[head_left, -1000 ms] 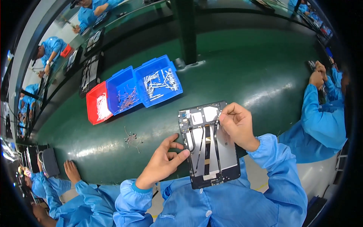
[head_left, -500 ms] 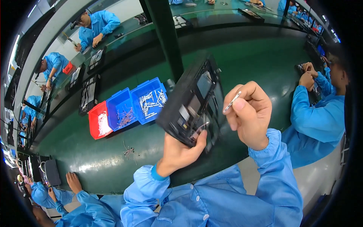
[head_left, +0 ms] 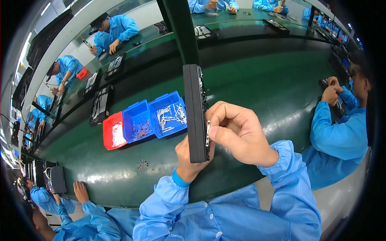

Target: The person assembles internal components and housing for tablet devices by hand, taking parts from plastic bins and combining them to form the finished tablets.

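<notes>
My left hand [head_left: 185,158] grips a black rectangular device casing [head_left: 195,116] from below and holds it up on edge above the table. The casing's plain outer face is toward the left, and its open side with parts faces right, seen edge-on. Between thumb and fingertips of my right hand [head_left: 241,136] is a narrow light-coloured strip with dark spots [head_left: 208,134]. The strip lies right along the casing's open side; whether it touches is hard to tell. The fingers of my left hand are partly hidden behind the casing.
Left of the casing stand a red bin [head_left: 107,135] of white pieces, a blue bin [head_left: 136,113] of thin wires and another blue bin [head_left: 161,103] of white strips. Loose wires [head_left: 143,164] lie on the green table [head_left: 257,80]. A co-worker [head_left: 337,124] sits at the right.
The casing has turned from showing its inside to nearly edge-on. My right hand has moved left and down, bringing the strip to the casing's open side.
</notes>
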Available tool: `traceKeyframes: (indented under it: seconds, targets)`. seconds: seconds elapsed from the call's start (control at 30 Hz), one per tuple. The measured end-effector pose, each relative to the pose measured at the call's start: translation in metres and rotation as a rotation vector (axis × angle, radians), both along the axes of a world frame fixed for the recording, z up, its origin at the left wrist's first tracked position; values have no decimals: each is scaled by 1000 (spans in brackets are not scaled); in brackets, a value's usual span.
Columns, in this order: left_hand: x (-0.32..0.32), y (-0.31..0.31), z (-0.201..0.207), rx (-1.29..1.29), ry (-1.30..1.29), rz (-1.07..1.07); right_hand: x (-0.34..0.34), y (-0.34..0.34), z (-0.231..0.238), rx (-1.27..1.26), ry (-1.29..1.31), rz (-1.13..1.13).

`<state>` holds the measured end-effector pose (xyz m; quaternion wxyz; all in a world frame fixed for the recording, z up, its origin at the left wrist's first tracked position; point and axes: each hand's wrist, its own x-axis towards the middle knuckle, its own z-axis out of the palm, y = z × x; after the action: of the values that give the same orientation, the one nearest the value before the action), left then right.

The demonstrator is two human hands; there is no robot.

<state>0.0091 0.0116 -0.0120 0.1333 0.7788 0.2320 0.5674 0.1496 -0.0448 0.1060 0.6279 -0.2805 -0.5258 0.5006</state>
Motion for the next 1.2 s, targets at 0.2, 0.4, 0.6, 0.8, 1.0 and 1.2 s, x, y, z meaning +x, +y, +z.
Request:
traceKeyframes:
  seconds: [0.2, 0.4, 0.6, 0.8, 1.0, 1.2]
  targets:
    - [-5, -4, 1, -66, 68, -11, 2, 1, -1, 10, -38, 12]
    - [-8, -8, 0, -132, 117, 1, 3, -1, 1, 14, -63, 29]
    - [-3, -6, 10, 36, 61, 3, 3, -3, 1, 7, -34, 21]
    - [-6, -10, 13, -44, 61, -19, 4, -3, 2, -47, 1, 37]
    - [-9, -11, 16, -49, 110, -14, 5, -3, 3, -44, -30, 35]
    - [-8, -12, 18, 2, 147, 2, 3, -6, 6, -97, -40, 16]
